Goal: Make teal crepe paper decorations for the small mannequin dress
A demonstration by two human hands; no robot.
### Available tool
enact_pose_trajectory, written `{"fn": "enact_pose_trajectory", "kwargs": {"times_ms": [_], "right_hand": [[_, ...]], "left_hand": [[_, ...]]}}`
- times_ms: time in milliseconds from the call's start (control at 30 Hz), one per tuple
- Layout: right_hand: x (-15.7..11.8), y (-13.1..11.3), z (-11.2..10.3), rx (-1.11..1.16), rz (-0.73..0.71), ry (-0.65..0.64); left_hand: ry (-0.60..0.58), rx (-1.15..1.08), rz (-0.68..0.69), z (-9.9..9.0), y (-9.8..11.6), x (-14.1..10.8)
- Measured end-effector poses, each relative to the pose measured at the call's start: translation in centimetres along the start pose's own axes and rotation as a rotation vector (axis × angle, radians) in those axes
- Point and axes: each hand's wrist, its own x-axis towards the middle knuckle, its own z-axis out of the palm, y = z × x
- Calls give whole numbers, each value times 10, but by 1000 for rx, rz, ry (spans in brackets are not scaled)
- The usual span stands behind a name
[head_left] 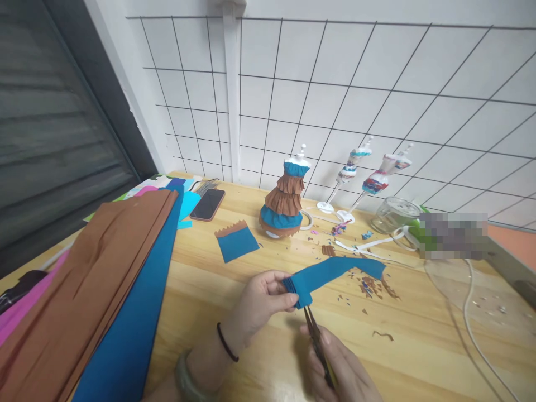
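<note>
My left hand (266, 301) pinches the folded end of a blue crepe paper strip (330, 273), whose free length runs off to the right over the table. In my right hand (341, 368) is a pair of scissors (316, 340), its blade tips at the lower edge of the folded layers. Whether the blades touch the paper is hard to tell. Behind my hands stands a small mannequin (287, 192) dressed in ruffled blue and brown paper tiers. A blue paper piece with a zigzag brown edge (238, 243) lies to its left.
Large brown paper sheets (104, 268) and a blue sheet (138, 312) cover the left side, near a phone (208, 204). Two decorated mannequins (349, 170) and a glass jar (393, 215) stand at the back right. Paper scraps (372, 287) and a white cable (469, 312) lie to the right.
</note>
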Motion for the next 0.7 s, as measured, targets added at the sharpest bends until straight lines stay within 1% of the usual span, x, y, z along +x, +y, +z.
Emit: {"fn": "enact_pose_trajectory", "kwargs": {"times_ms": [200,300,400,500,633,700], "right_hand": [[1,-4,2,36,-14,-27],[2,-5,5,83,-31,-55],[3,-4,8,150,-18,-60],[2,-4,7,164,-4,-29],[-1,-6,2,43,-48,29],[-2,-7,2,21,-58,57]], "left_hand": [[-31,-2,-2,3,-5,0],[-48,-1,3,5,-7,1],[-45,7,4,7,-7,0],[-35,8,1,9,-7,-1],[-22,-17,-10,10,-5,-2],[-16,-21,-18,10,-5,-2]]}}
